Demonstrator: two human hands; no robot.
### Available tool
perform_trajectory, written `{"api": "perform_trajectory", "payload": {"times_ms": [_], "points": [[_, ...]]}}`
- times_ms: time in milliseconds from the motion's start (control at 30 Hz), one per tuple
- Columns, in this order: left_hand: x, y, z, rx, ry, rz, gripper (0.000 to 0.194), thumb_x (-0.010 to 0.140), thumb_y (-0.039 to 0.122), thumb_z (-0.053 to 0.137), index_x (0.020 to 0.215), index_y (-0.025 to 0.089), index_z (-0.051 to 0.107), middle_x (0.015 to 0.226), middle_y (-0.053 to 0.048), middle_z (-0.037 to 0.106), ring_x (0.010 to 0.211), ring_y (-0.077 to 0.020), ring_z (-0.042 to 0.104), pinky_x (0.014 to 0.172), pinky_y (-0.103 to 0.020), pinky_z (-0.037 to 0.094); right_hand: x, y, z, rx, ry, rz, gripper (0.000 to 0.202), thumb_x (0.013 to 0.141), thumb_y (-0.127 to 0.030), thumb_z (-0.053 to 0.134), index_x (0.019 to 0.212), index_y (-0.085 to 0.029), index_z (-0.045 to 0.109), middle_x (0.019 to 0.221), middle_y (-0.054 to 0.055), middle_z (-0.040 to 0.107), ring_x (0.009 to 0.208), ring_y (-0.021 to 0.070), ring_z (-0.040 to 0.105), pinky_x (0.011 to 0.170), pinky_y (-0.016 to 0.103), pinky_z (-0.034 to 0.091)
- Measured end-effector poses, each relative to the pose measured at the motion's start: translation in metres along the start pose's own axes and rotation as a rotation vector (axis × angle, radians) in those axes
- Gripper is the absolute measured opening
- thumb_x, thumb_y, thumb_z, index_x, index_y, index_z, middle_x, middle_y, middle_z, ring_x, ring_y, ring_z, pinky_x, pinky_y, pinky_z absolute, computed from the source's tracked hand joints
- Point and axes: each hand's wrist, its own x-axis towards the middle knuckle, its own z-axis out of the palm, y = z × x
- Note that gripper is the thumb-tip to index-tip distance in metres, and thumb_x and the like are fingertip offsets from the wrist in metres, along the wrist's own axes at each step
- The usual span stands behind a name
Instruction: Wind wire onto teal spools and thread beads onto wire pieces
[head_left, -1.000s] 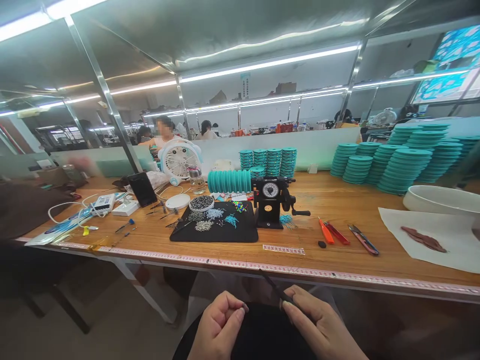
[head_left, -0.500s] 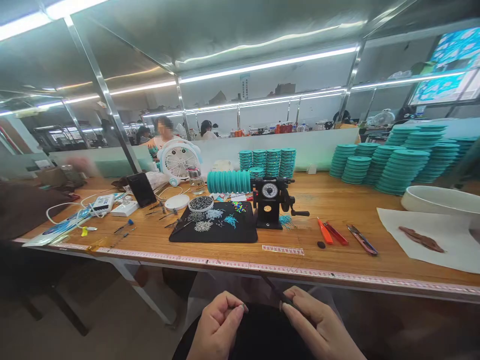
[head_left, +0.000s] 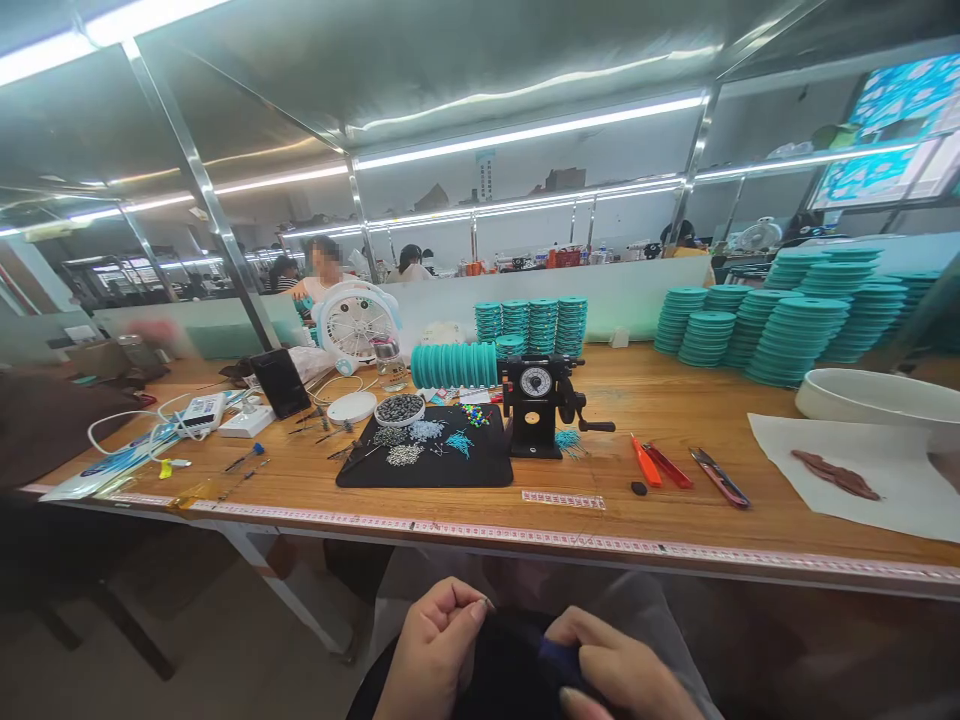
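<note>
My left hand (head_left: 439,645) is pinched, thumb against forefinger, in front of the table edge. A tiny bit of something shows at its fingertips, too small to name. To its right, my right hand (head_left: 615,665) curls around a dark blue object (head_left: 559,655), perhaps a handle; blur and the dark cloth behind hide its shape. Both hands are low over my lap, apart from each other. Above them on the table stands a black hand-crank winding machine (head_left: 535,400) with a row of teal spools (head_left: 454,366) on its left side.
A black mat (head_left: 480,465) holds small metal parts, beads and a bowl of grey pieces (head_left: 399,410). Red-handled tools (head_left: 660,465) and snips (head_left: 718,477) lie to the right. Teal spool stacks (head_left: 795,340) stand behind. A tape measure (head_left: 480,535) runs along the front edge.
My right hand has turned and shifted slightly left; the thin dark stick that pointed up from it no longer shows, and something dark blue does. My left hand keeps its pinch.
</note>
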Motion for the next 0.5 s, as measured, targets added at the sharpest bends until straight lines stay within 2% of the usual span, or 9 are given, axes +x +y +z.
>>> {"api": "perform_trajectory", "payload": {"times_ms": [133, 267, 367, 433, 500], "points": [[-0.005, 0.001, 0.0, -0.007, 0.001, 0.113, 0.037, 0.071, 0.051, 0.067, 0.073, 0.016, 0.055, 0.044, 0.011, 0.024, 0.038, -0.0027, 0.014, 0.039, -0.019, 0.007, 0.002, 0.0, -0.011, 0.018, 0.144, 0.109, 0.035, 0.093, -0.04, 0.035, 0.066, -0.02, 0.045, 0.071, 0.001, 0.05, 0.064, 0.014, 0.046, 0.059, 0.022, 0.038], [-0.006, -0.003, 0.0, 0.006, -0.03, 0.116, 0.041, 0.07, 0.055, 0.066, 0.075, 0.015, 0.058, 0.041, 0.012, 0.023, 0.036, -0.0026, 0.014, 0.038, -0.02, 0.007, 0.003, 0.003, -0.009, -0.004, 0.149, 0.198, 0.036, 0.091, -0.043, 0.038, 0.063, -0.02, 0.042, 0.066, -0.001, 0.044, 0.061, 0.0134, 0.041, 0.057, 0.022, 0.037], [-0.005, -0.004, -0.002, 0.022, -0.022, 0.092, 0.042, 0.071, 0.056, 0.064, 0.077, 0.015, 0.058, 0.041, 0.012, 0.022, 0.037, -0.0033, 0.013, 0.039, -0.02, 0.007, 0.003, 0.003, -0.01, 0.003, 0.143, 0.238, 0.037, 0.091, -0.044, 0.037, 0.064, -0.019, 0.045, 0.068, 0.0, 0.047, 0.064, 0.0145, 0.046, 0.06, 0.023, 0.039], [-0.007, -0.002, -0.002, 0.085, 0.026, 0.106, 0.041, 0.072, 0.055, 0.063, 0.076, 0.015, 0.058, 0.045, 0.01, 0.027, 0.04, -0.0041, 0.018, 0.039, -0.018, 0.012, 0.002, 0.0, -0.012, 0.016, 0.154, 0.245, 0.035, 0.092, -0.043, 0.037, 0.07, -0.019, 0.051, 0.077, 0.002, 0.053, 0.072, 0.0162, 0.051, 0.066, 0.023, 0.041], [-0.009, 0.002, -0.003, 0.204, 0.082, 0.16, 0.039, 0.074, 0.053, 0.062, 0.073, 0.015, 0.058, 0.052, 0.005, 0.039, 0.045, -0.0063, 0.03, 0.043, -0.018, 0.024, 0.002, -0.004, -0.016, 0.009, 0.142, 0.214, 0.034, 0.093, -0.041, 0.036, 0.074, -0.019, 0.054, 0.086, 0.003, 0.056, 0.08, 0.0175, 0.054, 0.072, 0.023, 0.042]]}}
